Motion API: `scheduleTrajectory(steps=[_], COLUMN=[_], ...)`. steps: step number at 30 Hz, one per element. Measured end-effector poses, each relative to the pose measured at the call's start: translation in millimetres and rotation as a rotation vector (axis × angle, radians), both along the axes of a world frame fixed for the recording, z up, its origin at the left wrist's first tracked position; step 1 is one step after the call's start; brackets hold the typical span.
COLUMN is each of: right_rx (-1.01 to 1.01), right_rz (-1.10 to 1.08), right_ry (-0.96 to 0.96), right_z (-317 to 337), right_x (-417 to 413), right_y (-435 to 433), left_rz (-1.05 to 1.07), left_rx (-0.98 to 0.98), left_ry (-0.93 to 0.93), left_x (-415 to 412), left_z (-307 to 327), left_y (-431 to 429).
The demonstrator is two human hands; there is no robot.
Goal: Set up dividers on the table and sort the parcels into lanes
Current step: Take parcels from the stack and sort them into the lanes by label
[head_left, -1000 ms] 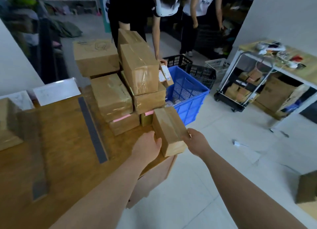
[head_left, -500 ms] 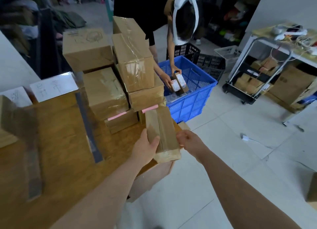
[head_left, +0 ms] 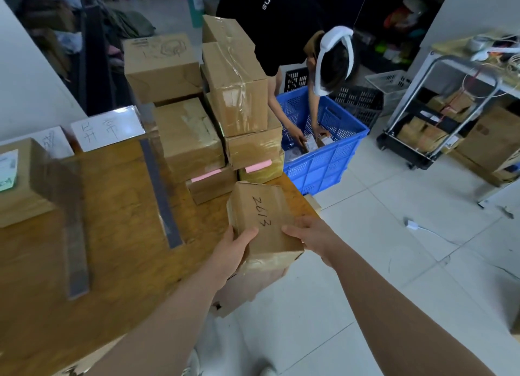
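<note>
1. Gripping a cardboard parcel (head_left: 263, 221) marked "2613" from both sides, left hand (head_left: 232, 250) on its near-left corner, right hand (head_left: 311, 238) on its right edge.
2. Holding it over the near-right corner of the wooden counter (head_left: 112, 207), just in front of a stack of taped parcels (head_left: 213, 117).
3. Lying flat on the counter left of the stack, two grey divider strips (head_left: 160, 195), well apart from each other.
4. Resting at the counter's far-left edge, another box (head_left: 22, 184) beside two handwritten white cards (head_left: 108, 126).
5. Bending over a blue plastic crate (head_left: 323, 150) on the tiled floor behind the counter, a second person (head_left: 270, 24) in a black shirt, reaching inside.
</note>
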State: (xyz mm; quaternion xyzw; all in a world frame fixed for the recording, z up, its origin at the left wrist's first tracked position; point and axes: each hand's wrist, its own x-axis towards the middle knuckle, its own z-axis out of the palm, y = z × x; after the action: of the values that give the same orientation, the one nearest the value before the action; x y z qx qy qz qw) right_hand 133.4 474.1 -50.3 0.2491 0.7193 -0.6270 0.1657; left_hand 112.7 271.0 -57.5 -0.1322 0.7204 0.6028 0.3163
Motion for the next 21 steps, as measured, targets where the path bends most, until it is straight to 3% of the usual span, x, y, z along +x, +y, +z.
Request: scheduleTrajectory(steps=[7, 14, 21], right_rx=[-0.22, -0.092, -0.149], right_rz=[-0.057, -0.022, -0.024], right_ry=[-0.028, 0.093, 0.13], right_z=[10.2, 14.8, 23.0], right_x=[0.9, -0.9, -1.9], right_y=[-13.7, -22.4, -32.1], left_rz=[0.337, 0.229, 0.134], left_rx=[0.435, 0.169, 0.236], left_ry=[-0.205, -0.057, 0.051], left_x=[13.0, 18.7, 28.2], left_z=[0.0, 4.0, 17.7], left_y=[-18.7, -28.6, -33.3])
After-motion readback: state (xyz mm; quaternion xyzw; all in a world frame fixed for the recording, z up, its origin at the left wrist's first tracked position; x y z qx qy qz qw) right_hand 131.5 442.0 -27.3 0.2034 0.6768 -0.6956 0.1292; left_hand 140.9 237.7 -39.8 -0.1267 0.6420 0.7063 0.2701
